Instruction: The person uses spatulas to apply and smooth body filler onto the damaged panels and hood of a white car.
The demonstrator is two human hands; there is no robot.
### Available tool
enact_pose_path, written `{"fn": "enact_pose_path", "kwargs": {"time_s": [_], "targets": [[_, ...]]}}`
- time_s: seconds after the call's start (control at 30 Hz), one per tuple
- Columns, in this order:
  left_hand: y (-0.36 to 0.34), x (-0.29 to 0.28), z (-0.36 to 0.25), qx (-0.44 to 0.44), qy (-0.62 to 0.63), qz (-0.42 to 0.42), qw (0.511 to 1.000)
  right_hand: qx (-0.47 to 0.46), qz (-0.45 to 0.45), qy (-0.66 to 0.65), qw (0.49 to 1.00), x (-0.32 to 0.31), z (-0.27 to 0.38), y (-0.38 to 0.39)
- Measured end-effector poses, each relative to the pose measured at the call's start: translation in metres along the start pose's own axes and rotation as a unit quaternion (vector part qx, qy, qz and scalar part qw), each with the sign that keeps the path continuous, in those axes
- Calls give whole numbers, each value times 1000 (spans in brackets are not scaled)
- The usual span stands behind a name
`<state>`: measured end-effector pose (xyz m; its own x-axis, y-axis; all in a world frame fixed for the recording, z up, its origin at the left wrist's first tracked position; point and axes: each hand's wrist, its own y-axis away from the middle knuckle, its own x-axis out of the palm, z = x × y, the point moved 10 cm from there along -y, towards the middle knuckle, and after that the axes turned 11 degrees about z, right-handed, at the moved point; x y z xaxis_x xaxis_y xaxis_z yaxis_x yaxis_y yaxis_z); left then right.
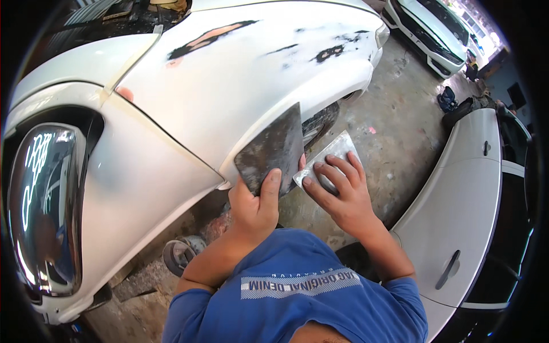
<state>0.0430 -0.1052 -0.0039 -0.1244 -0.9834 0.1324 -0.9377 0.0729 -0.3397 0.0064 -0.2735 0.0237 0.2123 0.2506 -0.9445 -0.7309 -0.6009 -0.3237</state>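
Note:
My left hand point(255, 200) grips the lower edge of a dark, grey-smeared flat board point(271, 150), thumb across its face. In my right hand point(343, 191) is a pale grey, straight-edged flat plate that looks like a putty spreader point(346, 145); my fingers lie bent over its face. The spreader's lower left corner is close to the board's right edge; whether they touch I cannot tell. Both are held in the air in front of the white car fender point(229, 91). Bare, dark-edged patches point(213, 38) and smaller dark chipped spots point(329, 54) mark that fender.
Masking tape point(132, 64) runs along a panel seam. A chrome side mirror point(46, 206) juts out at left. Below the car sits a round container point(179, 255). Another white car point(457, 211) stands close on my right, a third point(432, 34) farther off. Concrete floor point(394, 123) lies between.

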Motion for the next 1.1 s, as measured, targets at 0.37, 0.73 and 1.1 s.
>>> {"fn": "enact_pose_path", "kwargs": {"time_s": [0.37,0.73,1.1], "targets": [[89,-79,-46,-3,-156,-148,977,354,1,-608,711,148,-42,185],[149,-133,-41,-78,-145,-170,972,356,-69,-883,298,215,3,216],[172,-254,-63,-135,-213,-162,954,137,-39,-990,18,226,117,94]]}}
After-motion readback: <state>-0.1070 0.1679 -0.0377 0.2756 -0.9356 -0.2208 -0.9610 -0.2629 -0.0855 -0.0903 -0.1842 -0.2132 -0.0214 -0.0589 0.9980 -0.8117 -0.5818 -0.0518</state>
